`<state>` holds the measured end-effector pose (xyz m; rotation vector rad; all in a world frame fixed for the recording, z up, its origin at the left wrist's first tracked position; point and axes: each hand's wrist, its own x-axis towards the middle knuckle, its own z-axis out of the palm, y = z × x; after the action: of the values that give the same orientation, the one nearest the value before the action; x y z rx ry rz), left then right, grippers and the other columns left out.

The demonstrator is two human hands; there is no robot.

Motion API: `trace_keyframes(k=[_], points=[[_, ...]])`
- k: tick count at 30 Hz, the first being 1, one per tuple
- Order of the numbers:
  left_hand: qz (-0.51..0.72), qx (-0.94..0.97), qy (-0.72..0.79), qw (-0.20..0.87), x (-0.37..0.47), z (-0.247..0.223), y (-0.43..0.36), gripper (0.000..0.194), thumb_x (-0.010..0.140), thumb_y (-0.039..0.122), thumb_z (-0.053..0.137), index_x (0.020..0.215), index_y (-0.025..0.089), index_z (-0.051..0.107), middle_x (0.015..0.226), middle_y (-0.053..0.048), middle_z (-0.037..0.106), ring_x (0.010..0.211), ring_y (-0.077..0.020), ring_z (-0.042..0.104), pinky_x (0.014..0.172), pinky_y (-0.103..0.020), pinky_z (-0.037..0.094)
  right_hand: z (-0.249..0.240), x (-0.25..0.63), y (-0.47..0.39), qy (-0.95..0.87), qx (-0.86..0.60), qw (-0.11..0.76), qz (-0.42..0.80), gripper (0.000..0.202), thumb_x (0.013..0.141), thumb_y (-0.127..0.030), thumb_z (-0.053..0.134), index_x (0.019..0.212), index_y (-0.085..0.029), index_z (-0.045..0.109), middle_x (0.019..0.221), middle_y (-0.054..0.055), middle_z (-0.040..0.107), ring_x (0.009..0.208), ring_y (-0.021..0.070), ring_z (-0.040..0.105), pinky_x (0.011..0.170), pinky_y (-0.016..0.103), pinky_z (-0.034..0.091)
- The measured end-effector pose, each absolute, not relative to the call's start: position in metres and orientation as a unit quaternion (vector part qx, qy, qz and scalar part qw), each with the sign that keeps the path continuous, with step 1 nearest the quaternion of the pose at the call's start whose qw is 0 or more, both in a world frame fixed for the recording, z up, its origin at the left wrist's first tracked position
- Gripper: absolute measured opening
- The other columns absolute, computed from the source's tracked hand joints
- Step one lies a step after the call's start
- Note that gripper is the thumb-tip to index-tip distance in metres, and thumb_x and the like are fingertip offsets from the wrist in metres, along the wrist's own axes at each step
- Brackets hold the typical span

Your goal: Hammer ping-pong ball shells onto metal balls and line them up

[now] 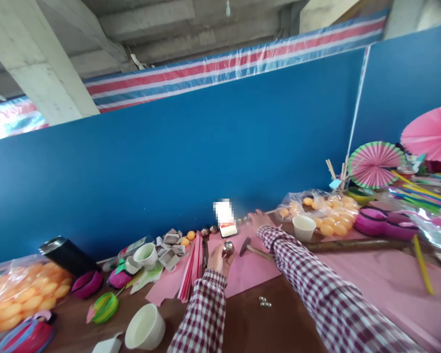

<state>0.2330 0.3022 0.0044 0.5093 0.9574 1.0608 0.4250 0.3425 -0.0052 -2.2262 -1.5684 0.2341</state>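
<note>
My left hand [219, 259] holds a shiny metal ball [228, 247] over pink paper [238, 274]. Further right and back, my right hand [257, 219] reaches to a row of metal balls [246, 220] by the blue wall; its fingers are small in view, and whether they grip a ball is unclear. Between the hands lies a hammer [246, 246] with a wooden handle. Behind my left hand stands an open box [228, 230] with a white, blurred lid. Two darker balls [209, 230] rest left of the box.
Small metal pieces [265, 302] lie on the brown table [257, 328]. Paper cups [145, 327] stand left, and another cup [304, 228] right. Bags of orange balls [25, 294] lie at both sides. A black bottle [68, 255] leans at left; a blue wall [206, 147] rises behind.
</note>
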Motion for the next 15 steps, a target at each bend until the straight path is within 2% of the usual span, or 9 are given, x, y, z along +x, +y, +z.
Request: trace_keyframes(k=[3, 6, 12, 15], points=[[0.475, 0.248, 0.449, 0.715, 0.236, -0.003, 0.310, 0.013, 0.067, 0.013, 0.062, 0.078, 0.012, 0.057, 0.076, -0.009, 0.057, 0.070, -0.0172, 0.059, 0.063, -0.032, 0.052, -0.011, 0.420, 0.350, -0.556, -0.807, 0.187, 0.072, 0.032, 0.077, -0.033, 0.048, 0.107, -0.024, 0.050, 0.121, 0.010, 0.037, 0.107, 0.0251, 0.040, 0.084, 0.037, 0.032], [0.462, 0.258, 0.462, 0.711, 0.239, -0.010, 0.313, 0.014, 0.067, 0.009, 0.060, 0.080, 0.013, 0.056, 0.075, -0.008, 0.056, 0.069, -0.0174, 0.058, 0.061, -0.032, 0.051, -0.012, 0.418, 0.355, -0.543, -0.819, 0.176, 0.060, 0.034, 0.077, -0.029, 0.047, 0.111, -0.023, 0.046, 0.116, 0.012, 0.038, 0.105, 0.0253, 0.041, 0.080, 0.036, 0.034], [0.462, 0.249, 0.466, 0.712, 0.239, -0.017, 0.307, 0.014, 0.070, 0.009, 0.055, 0.083, 0.014, 0.056, 0.070, -0.006, 0.055, 0.069, -0.0181, 0.059, 0.065, -0.036, 0.050, -0.013, 0.420, 0.368, -0.524, -0.835, 0.156, 0.064, 0.035, 0.076, -0.033, 0.047, 0.106, -0.015, 0.050, 0.111, 0.015, 0.042, 0.100, 0.0252, 0.046, 0.082, 0.038, 0.034], [0.465, 0.247, 0.470, 0.708, 0.235, -0.015, 0.302, 0.010, 0.071, 0.012, 0.054, 0.081, 0.013, 0.056, 0.068, -0.006, 0.055, 0.068, -0.0183, 0.059, 0.068, -0.038, 0.050, -0.012, 0.425, 0.369, -0.516, -0.838, 0.154, 0.088, 0.036, 0.072, -0.035, 0.051, 0.099, -0.011, 0.055, 0.105, 0.017, 0.046, 0.094, 0.0257, 0.051, 0.077, 0.037, 0.038]])
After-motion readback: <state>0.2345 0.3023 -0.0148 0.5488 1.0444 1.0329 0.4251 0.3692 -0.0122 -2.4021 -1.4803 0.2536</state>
